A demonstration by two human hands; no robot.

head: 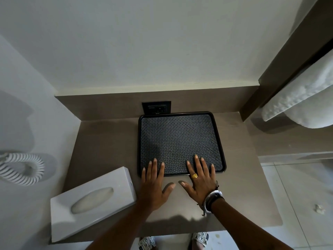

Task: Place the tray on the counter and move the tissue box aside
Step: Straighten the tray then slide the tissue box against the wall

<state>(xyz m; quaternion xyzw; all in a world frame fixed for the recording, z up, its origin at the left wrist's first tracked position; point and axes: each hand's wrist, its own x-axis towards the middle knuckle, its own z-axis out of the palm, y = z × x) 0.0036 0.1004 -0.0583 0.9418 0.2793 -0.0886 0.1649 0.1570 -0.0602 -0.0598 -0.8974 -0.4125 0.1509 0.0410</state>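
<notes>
A black tray (180,136) with a woven-pattern mat lies flat on the grey-brown counter (108,141), its far edge near the back wall. My left hand (155,184) and my right hand (200,179) lie flat with fingers spread, fingertips over the tray's near rim and palms over the counter. Neither holds anything. A white tissue box (91,202) sits at the counter's front left corner, angled, just left of my left forearm and overhanging the front edge.
A dark wall socket (156,108) sits on the backsplash behind the tray. A coiled white cord (21,167) hangs on the left wall. White towels (299,100) hang at the right. Tiled floor and my sandalled feet (200,239) show below the counter's edge.
</notes>
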